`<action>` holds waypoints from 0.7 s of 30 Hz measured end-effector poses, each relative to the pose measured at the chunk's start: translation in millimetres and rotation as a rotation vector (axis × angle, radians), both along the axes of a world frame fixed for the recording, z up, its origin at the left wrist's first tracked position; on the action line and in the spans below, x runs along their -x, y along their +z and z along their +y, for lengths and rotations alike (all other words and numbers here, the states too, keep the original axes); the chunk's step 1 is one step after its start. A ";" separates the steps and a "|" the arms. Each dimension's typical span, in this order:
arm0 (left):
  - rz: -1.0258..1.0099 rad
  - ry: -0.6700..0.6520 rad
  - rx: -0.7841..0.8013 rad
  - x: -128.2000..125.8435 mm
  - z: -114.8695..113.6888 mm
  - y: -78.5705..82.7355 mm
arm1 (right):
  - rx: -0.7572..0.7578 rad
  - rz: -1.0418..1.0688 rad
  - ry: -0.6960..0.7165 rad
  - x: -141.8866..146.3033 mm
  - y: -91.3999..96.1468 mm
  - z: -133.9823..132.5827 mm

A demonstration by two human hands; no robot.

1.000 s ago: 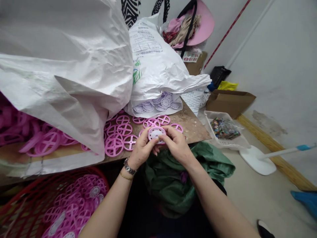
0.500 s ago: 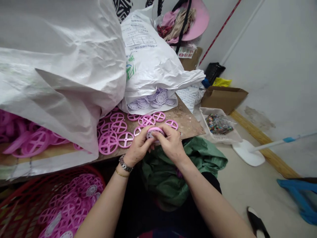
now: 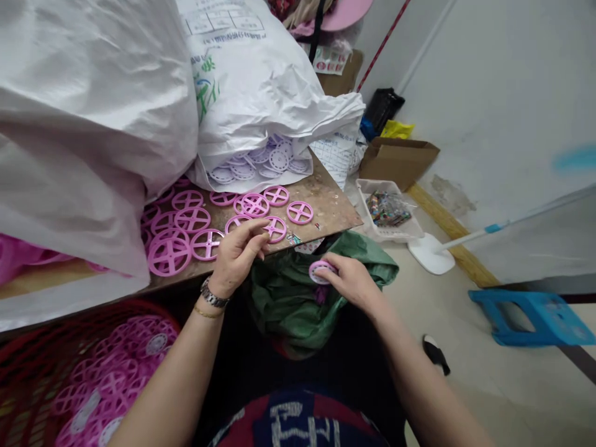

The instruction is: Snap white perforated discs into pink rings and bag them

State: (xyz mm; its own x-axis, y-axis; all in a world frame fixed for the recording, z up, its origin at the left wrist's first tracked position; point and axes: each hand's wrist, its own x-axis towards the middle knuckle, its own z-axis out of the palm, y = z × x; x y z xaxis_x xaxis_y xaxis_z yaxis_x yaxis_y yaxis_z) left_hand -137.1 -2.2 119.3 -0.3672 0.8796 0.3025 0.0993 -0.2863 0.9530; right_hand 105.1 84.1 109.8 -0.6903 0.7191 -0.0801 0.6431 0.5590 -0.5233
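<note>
1. Holding a small round wheel (image 3: 321, 271), our right hand (image 3: 350, 280) closes thumb and fingertips around its rim. The wheel is pink plastic with a paler face, and it sits just above the green cloth, nearer to us than the table edge.
2. Our left hand (image 3: 236, 251) lies at the near edge of the table, fingers bent and close together, tips touching a pink spoked ring (image 3: 275, 228). We cannot tell whether the ring is pinched or only touched.
3. We see the table (image 3: 331, 208) as a worn brown board, stained and scuffed. More flat pink rings (image 3: 186, 218), each a circle crossed by four spokes, lie scattered to the left of that hand.
4. Two crinkled white woven sacks rest on the board: a large sack (image 3: 84, 124) at the left and a printed sack (image 3: 265, 81) farther off, with pale perforated discs (image 3: 261, 162) spilling from its mouth.
5. The green cloth (image 3: 288, 304) is soft and rumpled, bunched below the table between our arms.
6. Near left, a red mesh basket (image 3: 32, 366) holds pink wheels.
7. To the right on the floor stand a shallow white tray (image 3: 404, 234) of small coloured bits, a cardboard box (image 3: 400, 160) and a blue plastic stool (image 3: 531, 313).
</note>
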 end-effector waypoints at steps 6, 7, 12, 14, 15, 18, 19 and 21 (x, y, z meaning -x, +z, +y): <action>-0.007 0.012 0.009 -0.2 0.2 0.4 | 0.042 -0.345 -0.076 -31.6 -47.1 7.3; 0.001 0.016 0.008 -0.3 0.1 0.6 | 0.051 -0.261 -0.074 -29.9 -42.7 6.2; 0.042 0.057 0.006 -0.4 -0.3 -0.3 | -0.073 0.417 -0.071 6.5 12.6 5.8; 0.042 0.067 0.007 -0.4 -0.3 -0.5 | -0.205 0.514 -0.063 27.5 30.7 13.4; 0.036 0.068 0.008 -0.4 -0.4 -0.3 | -0.272 0.501 -0.051 37.9 35.9 18.6; 0.008 0.064 0.018 -0.5 -1.0 1.6 | -0.432 0.314 -0.044 65.8 37.0 35.7; -0.003 0.063 0.024 -0.5 -1.2 2.3 | -0.461 0.237 -0.051 73.1 34.1 40.6; -0.037 0.060 0.036 -0.1 -1.5 3.2 | -0.482 0.124 -0.059 84.3 27.4 48.0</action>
State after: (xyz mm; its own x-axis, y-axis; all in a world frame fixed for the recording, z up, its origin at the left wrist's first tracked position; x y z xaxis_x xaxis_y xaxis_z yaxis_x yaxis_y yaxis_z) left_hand -136.9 -3.7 122.5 -0.4297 0.8658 0.2563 0.0798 -0.2463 0.9659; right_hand 20.8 132.1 137.2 -0.6303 0.6924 0.3511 0.6307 0.7204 -0.2886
